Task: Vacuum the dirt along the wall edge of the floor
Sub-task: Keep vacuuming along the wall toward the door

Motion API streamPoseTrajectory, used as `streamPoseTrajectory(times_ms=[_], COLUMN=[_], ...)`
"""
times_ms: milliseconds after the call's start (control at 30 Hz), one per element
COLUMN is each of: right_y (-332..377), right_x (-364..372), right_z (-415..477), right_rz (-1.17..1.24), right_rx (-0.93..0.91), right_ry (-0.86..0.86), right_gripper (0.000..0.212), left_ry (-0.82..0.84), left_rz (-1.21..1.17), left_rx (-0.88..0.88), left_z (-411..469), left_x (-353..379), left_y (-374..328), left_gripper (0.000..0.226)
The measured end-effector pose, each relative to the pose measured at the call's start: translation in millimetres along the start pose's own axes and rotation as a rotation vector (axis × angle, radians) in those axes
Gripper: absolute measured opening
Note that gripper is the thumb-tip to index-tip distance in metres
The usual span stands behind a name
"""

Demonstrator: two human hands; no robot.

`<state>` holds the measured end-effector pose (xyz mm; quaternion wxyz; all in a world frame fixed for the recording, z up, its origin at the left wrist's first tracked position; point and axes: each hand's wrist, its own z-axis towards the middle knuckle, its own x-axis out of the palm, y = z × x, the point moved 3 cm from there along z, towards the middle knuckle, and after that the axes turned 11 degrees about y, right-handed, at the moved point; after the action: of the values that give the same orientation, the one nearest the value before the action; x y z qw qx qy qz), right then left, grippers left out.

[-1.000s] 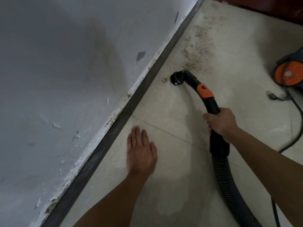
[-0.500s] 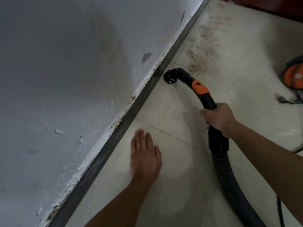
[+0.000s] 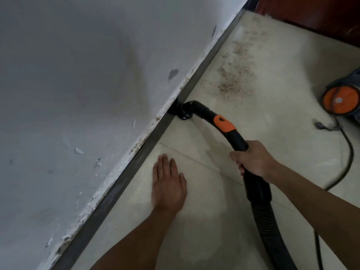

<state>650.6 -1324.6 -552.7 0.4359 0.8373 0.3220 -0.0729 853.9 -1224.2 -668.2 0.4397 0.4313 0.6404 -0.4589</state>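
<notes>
My right hand [image 3: 253, 160] grips the black vacuum hose handle [image 3: 236, 138] just below its orange collar [image 3: 223, 124]. The curved nozzle end [image 3: 185, 113] presses against the dark skirting strip [image 3: 152, 137] at the foot of the grey wall. A patch of brown dirt [image 3: 232, 78] lies on the pale tiles beyond the nozzle, close to the wall edge. My left hand [image 3: 168, 185] rests flat on the floor, fingers straight, beside the skirting. The ribbed hose [image 3: 272, 230] runs back toward me at the lower right.
The vacuum body with its orange wheel [image 3: 340, 100] sits at the right edge. Its dark power cable [image 3: 348, 152] loops over the tiles near my right forearm. Dark red furniture [image 3: 315, 18] stands at the far end. The wall paint [image 3: 97, 164] is chipped above the skirting.
My right hand has swung the nozzle left, from the open tile onto the skirting at the wall edge. My left hand has stayed flat on the floor.
</notes>
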Motion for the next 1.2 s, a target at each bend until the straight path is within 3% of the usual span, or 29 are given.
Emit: streamPoseTrajectory(times_ms=[167,367,567,833,1033,1200], right_y=[-30,-97,-121,-107,-70,-51], right_x=[-11,-68,-113,-149,-181,-170], right_z=[-36,-77,-69,6,73,65], right_rz=[-0.118,-0.16,-0.022,0.128,0.153,0.059], right_rx=[-0.012,0.109,0.185,0.199,0.169,0.18], right_ry=[-0.02,-0.33,-0.481,-0.514,-0.488,-0.42], right_gripper=[0.009,0.015,0.013,0.012,0.013,0.011], left_ry=[0.002,0.019,0.124,0.058,-0.017,0.061], left_rz=[0.002,0.016,0.024,-0.129,-0.075,-0.06], left_rx=[-0.009,0.01,0.243,-0.084,-0.119,-0.132], left_z=[-1,-1,55,178,187,185], left_x=[-3,-2,-13,-11,-1,-4], left_y=[0,-1,-39,-108,-112,-116], left_gripper=[0.06,0.062,0.066,0.062,0.064,0.067])
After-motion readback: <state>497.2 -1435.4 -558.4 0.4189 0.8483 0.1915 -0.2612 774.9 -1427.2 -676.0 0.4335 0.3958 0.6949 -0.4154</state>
